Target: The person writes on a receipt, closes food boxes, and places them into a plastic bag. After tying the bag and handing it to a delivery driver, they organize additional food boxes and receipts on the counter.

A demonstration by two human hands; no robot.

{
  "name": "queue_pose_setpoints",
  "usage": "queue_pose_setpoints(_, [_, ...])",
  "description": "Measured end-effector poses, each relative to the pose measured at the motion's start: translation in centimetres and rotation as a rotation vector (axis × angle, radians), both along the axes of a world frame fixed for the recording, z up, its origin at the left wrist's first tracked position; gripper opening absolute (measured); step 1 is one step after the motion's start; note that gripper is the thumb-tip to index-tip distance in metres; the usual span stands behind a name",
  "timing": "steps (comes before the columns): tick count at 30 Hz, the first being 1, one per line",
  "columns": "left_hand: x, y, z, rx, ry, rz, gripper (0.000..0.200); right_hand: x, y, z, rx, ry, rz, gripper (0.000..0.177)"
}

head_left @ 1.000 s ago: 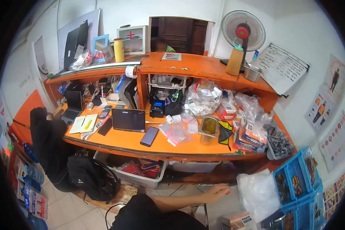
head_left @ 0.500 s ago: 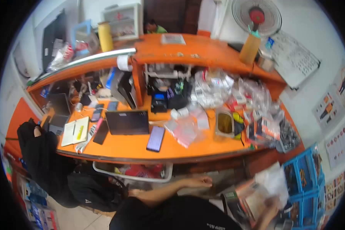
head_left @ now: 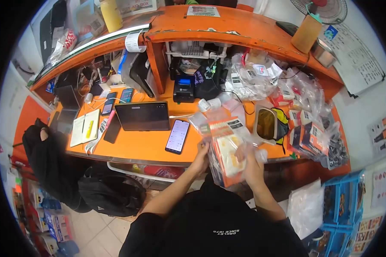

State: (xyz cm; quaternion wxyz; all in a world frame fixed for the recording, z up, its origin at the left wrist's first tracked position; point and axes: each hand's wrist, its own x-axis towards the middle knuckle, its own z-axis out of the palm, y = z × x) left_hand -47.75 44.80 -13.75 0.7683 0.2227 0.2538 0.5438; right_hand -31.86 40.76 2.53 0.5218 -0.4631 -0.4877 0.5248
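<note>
In front of my body, at the desk's front edge, I hold an orange-and-white packet in clear plastic. My left hand grips its left edge, the thumb on top. My right hand is closed on the packet's right side, with crumpled clear plastic around the fingers. Print and a label show on the packet, too small to read. Just left of it a phone with a lit screen lies on the desk. Beyond the right hand stands a clear container with something brown in it.
A tablet, an open notebook and a small black printer occupy the orange desk. Plastic bags and orange boxes crowd its right side. Another person's dark sleeve and a black backpack are at left.
The packet has come up from the lower right to the desk edge with my right hand. My left hand, empty before, now grips it too. The view has tilted downward.
</note>
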Motion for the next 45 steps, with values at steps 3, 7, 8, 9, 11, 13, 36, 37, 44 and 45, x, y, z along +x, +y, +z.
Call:
queue_pose_setpoints(3, [0.0,5.6,-0.3,0.037,0.041,0.129,0.054,-1.0,6.6,-1.2,0.154,0.125,0.147,0.036])
queue_pose_setpoints(7, [-0.1,10.5,1.8,-0.059,0.107,0.040,0.054,-2.1,10.9,-1.9,0.122,-0.341,0.273,0.019])
queue_pose_setpoints(8, [-0.1,11.0,1.5,-0.074,0.114,0.039,0.054,-2.2,11.5,-2.3,0.326,-0.642,0.446,0.019])
queue_pose_setpoints(9, [-0.1,11.4,1.2,-0.104,0.149,0.021,0.053,-2.4,11.6,-3.0,0.312,-0.631,0.450,0.019])
queue_pose_setpoints(11, [-0.4,12.3,-0.2,-0.168,0.216,-0.017,0.053,-2.5,11.0,-4.6,0.684,-0.991,0.458,0.028])
queue_pose_setpoints(13, [-1.0,12.7,-1.8,-0.235,0.275,-0.045,0.053,-1.1,10.9,-4.8,0.612,-0.937,0.560,0.031])
queue_pose_setpoints(36, [-2.3,14.4,6.6,0.020,0.913,-0.005,0.086,0.2,13.0,-4.6,0.472,-0.651,0.999,0.031])
queue_pose_setpoints(37, [-2.6,14.4,6.5,0.065,0.880,-0.020,0.083,0.0,13.1,-4.4,0.463,-0.674,0.948,0.026])
queue_pose_setpoints(44, [-6.7,19.4,-0.7,0.146,1.257,0.235,0.049,0.9,13.5,-3.6,0.458,-0.593,0.706,0.013])
queue_pose_setpoints(45, [-6.7,20.8,-1.1,0.280,1.416,0.336,0.048,0.9,13.4,-3.4,0.474,-0.659,0.744,0.016])
